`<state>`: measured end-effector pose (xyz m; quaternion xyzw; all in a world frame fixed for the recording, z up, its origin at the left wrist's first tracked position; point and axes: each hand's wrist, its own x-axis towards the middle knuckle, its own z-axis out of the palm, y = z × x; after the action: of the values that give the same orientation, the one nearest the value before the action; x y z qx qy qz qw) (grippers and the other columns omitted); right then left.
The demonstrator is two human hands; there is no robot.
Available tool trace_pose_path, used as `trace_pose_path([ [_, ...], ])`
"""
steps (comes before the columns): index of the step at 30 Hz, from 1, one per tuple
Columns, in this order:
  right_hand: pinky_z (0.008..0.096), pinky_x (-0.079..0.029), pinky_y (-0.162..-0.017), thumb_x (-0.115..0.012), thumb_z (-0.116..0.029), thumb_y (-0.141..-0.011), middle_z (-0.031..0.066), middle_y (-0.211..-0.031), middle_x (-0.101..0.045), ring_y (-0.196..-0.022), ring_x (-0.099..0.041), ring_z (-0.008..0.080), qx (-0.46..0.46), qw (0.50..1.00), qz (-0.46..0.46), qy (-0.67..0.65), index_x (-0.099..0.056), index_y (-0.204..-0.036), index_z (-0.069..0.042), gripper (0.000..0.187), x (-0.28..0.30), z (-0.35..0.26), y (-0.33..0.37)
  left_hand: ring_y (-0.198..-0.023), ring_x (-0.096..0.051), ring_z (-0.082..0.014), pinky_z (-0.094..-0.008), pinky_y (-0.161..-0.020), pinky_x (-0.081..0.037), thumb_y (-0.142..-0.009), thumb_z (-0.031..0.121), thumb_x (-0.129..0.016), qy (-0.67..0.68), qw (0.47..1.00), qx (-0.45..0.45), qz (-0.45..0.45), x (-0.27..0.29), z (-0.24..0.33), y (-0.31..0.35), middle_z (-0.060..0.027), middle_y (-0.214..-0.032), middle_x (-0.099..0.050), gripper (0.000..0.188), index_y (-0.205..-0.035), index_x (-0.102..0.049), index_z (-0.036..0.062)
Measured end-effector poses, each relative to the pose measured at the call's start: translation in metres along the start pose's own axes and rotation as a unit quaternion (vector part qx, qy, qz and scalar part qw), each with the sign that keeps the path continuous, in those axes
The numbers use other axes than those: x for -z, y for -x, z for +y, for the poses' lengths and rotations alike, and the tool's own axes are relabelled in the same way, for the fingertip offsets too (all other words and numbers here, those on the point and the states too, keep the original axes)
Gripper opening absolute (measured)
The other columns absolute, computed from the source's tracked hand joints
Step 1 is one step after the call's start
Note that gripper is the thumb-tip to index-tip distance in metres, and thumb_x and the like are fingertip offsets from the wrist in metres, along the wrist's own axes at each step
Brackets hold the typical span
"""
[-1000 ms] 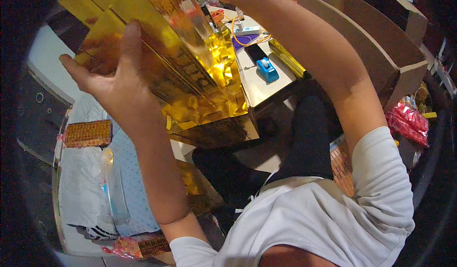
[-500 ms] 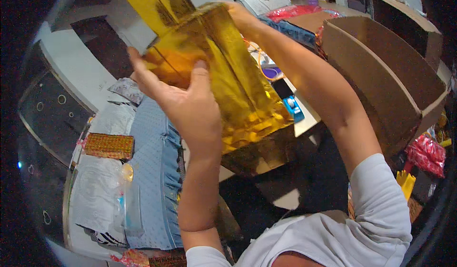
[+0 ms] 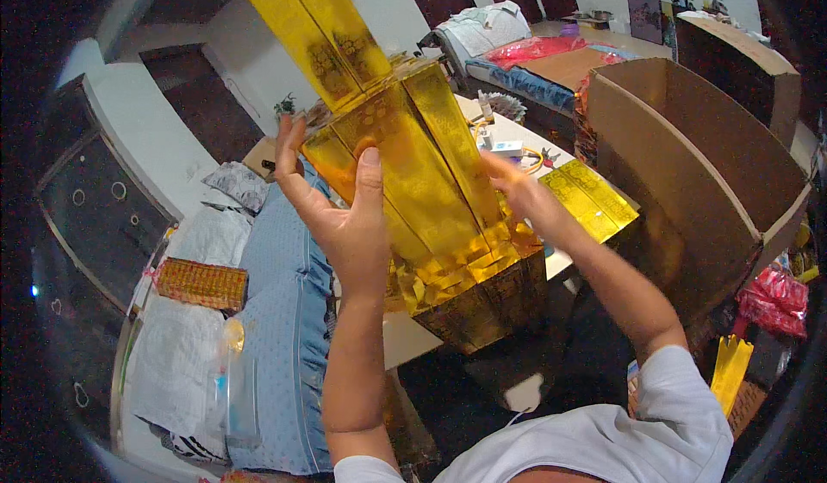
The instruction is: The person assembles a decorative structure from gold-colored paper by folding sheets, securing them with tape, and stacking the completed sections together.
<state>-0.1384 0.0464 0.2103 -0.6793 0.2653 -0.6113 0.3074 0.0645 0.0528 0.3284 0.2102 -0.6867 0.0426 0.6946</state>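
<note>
A tall gold-foil box structure (image 3: 413, 164), made of patterned panels, tilts in front of me. A long gold column (image 3: 310, 31) rises from its top, and a crinkled foil band runs round its lower part above a darker gold base (image 3: 482, 306). My left hand (image 3: 340, 216) grips its left side, thumb on the front panel, fingers behind the edge. At the right side is my right hand (image 3: 530, 194), slightly blurred, its fingers stretched toward the panel edge; whether they touch it is unclear.
Behind the structure, a white table (image 3: 508, 130) bears a flat gold panel (image 3: 594, 199), a small white box and an orange cord. A large open cardboard box (image 3: 680, 155) stands on the right. To the left is a bed (image 3: 276, 328) with a patterned red-gold bundle (image 3: 202, 283).
My right hand has moved from the structure's upper right corner down along its right side. The structure has shifted slightly right and down, and the flat gold panel on the table shows now.
</note>
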Motion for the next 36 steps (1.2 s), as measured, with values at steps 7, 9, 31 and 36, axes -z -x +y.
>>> trace_pose_path([
  [7, 0.0393, -0.027, -0.112, -0.071, -0.030, -0.083, 0.0155, -0.149, -0.034, -0.136, -0.035, 0.0310, 0.028, 0.978, 0.017, 0.206, -0.027, -0.146, -0.005, 0.081, -0.009, 0.010, 0.060, -0.109, -0.051, -0.0195, -0.0331, -0.097, -0.041, -0.088, 0.006, -0.064, 0.069, 0.997, 0.033, 0.000, -0.012, -0.014, -0.002, -0.0092, -0.121, -0.049, 0.040, -0.124, -0.046, 0.0036],
  [9, 0.0387, -0.028, -0.112, -0.070, -0.025, -0.085, 0.0140, -0.146, -0.038, -0.135, -0.036, 0.0298, 0.053, 0.977, 0.019, 0.204, -0.026, -0.147, -0.006, 0.078, -0.009, 0.018, 0.046, -0.113, -0.047, -0.0198, -0.0327, -0.101, -0.036, -0.087, 0.006, -0.065, 0.079, 0.995, 0.053, -0.003, -0.010, -0.015, -0.008, -0.0094, -0.121, -0.048, 0.038, -0.120, -0.047, 0.0029],
  [31, 0.0283, -0.046, -0.055, -0.061, -0.052, -0.087, 0.0075, -0.090, -0.058, -0.068, -0.057, 0.0137, -0.532, 0.842, 0.049, 0.068, -0.055, -0.120, -0.008, 0.055, 0.082, 0.155, 0.094, -0.102, -0.056, -0.0183, -0.0304, -0.090, -0.048, -0.090, 0.010, -0.064, 0.036, 0.998, -0.031, -0.028, -0.013, -0.047, -0.010, -0.0111, -0.116, -0.054, 0.040, -0.125, -0.045, 0.0024],
  [36, 0.0361, -0.055, -0.069, -0.060, -0.043, -0.090, 0.0101, -0.091, -0.058, -0.079, -0.064, 0.0213, -0.592, 0.799, 0.023, -0.106, -0.049, -0.117, -0.010, 0.044, 0.088, 0.159, 0.092, -0.104, -0.054, -0.0190, -0.0312, -0.093, -0.044, -0.090, 0.008, -0.064, 0.100, 0.995, 0.012, -0.030, -0.016, -0.047, -0.006, -0.0121, -0.117, -0.052, 0.040, -0.124, -0.044, 0.0008],
])
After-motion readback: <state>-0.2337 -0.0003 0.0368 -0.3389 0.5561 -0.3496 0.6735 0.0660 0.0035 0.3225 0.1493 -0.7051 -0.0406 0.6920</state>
